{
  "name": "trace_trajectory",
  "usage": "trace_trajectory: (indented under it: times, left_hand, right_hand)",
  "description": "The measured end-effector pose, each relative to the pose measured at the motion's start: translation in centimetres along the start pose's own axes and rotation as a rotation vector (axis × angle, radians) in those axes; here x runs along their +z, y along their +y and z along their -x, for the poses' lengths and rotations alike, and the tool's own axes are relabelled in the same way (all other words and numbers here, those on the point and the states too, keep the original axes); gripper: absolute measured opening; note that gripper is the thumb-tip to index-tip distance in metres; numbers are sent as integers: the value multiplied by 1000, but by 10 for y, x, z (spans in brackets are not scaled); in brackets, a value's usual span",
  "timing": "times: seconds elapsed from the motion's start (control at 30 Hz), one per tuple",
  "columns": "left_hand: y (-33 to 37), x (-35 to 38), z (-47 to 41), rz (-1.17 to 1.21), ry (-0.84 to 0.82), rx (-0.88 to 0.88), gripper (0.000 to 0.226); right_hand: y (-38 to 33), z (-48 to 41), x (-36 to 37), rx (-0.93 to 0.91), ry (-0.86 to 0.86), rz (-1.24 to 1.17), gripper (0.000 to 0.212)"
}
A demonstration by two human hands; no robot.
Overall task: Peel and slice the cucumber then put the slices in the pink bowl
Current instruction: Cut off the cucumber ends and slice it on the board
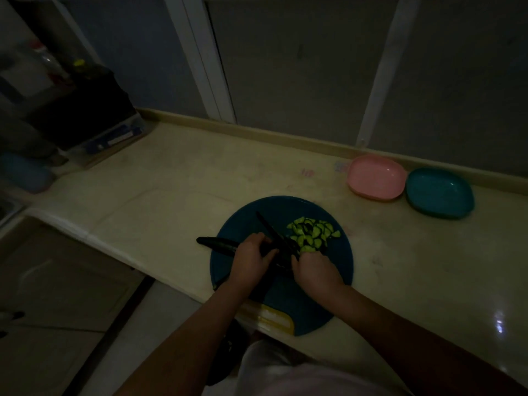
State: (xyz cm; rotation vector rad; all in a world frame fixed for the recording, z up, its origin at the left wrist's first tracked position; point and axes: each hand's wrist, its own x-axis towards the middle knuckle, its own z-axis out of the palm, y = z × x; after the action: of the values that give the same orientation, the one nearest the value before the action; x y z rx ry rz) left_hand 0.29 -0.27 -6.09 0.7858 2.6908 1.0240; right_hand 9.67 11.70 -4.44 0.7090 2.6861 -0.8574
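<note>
On a round dark-blue cutting board [243, 224] lies a dark unpeeled cucumber [217, 243], its free end pointing left over the board's edge. My left hand [250, 255] grips the cucumber's right part. In my right hand [314, 270] is the handle of a dark knife [270, 228], whose blade slants up and left beside my left fingers. Several pale green cucumber slices [313, 234] are piled on the board just right of the blade. The pink bowl [377, 178] stands empty at the back right of the counter.
A teal bowl [440, 192] sits next to the pink one, on its right. The board's yellow grip [274, 317] hangs over the counter's front edge. Dark boxes and bottles [85, 110] crowd the far left corner. The light is very dim.
</note>
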Motion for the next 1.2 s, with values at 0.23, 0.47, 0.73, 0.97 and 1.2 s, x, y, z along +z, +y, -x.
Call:
trace_trajectory:
  times: [0.23,0.47,0.73,0.97,1.2]
  left_hand:
    - [-1,1,-1,33,13,-25,21]
    - [-4,-1,-2,16,-7,29,22]
    - [-8,-9,-9,0,-67,17,23]
    - [-5,-8,-10,-48,-62,-3,23]
    - [-4,-5,-8,-60,-75,-9,22]
  right_hand:
    - [-3,5,-5,-15,18,-24,46]
    - [-2,12,-6,-36,8,-9,45]
    - [-5,4,-8,-78,-44,-35,46]
    - [-14,-12,-8,-124,-86,-8,44]
    - [-14,-23,-9,-140,-94,64,44]
